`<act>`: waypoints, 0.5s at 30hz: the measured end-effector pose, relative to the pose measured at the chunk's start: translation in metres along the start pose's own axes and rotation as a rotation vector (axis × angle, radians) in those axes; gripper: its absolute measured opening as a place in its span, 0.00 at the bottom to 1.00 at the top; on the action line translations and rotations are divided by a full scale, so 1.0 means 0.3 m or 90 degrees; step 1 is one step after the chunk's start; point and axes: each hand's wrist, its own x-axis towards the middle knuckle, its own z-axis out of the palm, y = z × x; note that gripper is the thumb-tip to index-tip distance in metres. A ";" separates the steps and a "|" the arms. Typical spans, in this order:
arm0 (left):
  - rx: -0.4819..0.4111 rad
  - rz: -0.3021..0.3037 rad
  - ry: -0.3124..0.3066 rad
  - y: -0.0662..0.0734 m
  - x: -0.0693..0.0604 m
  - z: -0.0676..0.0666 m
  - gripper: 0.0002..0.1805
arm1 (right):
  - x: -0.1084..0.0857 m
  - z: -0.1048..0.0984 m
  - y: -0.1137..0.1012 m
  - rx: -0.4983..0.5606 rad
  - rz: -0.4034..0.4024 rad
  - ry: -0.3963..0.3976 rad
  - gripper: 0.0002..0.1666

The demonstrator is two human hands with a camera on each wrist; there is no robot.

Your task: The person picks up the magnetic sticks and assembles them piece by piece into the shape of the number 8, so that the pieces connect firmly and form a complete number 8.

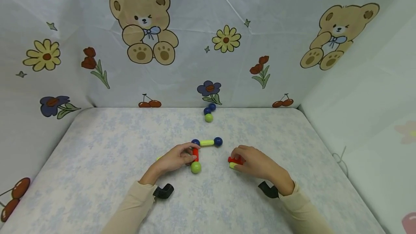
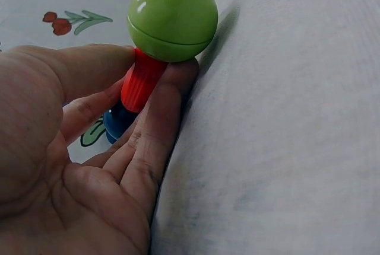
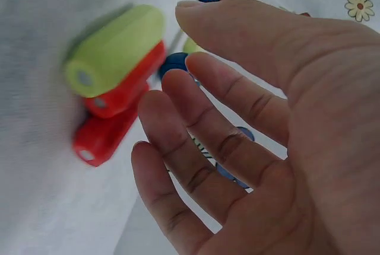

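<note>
My left hand (image 1: 175, 158) pinches a red rod (image 1: 196, 154) between thumb and fingers. A green ball (image 2: 173, 19) is on the rod's near end and a blue ball (image 1: 195, 142) at its far end. From that blue ball a yellow-green rod (image 1: 207, 143) runs right to another blue ball (image 1: 218, 141). Beside a small group of loose rods, my right hand (image 1: 255, 160) has its fingers relaxed and apart. The group holds a yellow-green rod (image 3: 116, 50) and two red rods (image 3: 101, 139), lying side by side; the right wrist view shows none of them in the fingers' grasp.
Toward the back edge of the table (image 1: 113, 136) sit a green ball (image 1: 208, 117) and two blue balls (image 1: 207, 111). Something yellow (image 1: 158, 157) peeks out behind my left hand, mostly hidden. A bear-print cloth (image 1: 188, 82) rises behind the table.
</note>
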 end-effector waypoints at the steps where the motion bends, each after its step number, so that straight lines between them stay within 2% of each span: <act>1: 0.000 -0.001 0.000 0.000 0.000 0.000 0.21 | -0.006 0.003 0.004 0.006 -0.001 -0.002 0.11; 6: 0.008 -0.009 -0.012 0.001 -0.004 0.000 0.26 | -0.028 0.024 0.016 0.006 -0.003 -0.012 0.11; 11: -0.023 -0.003 -0.061 0.004 -0.009 -0.005 0.38 | -0.032 0.040 0.015 -0.020 -0.010 -0.016 0.12; 15: -0.037 0.008 -0.091 0.008 -0.011 -0.008 0.38 | -0.025 0.050 0.011 -0.051 -0.034 -0.014 0.12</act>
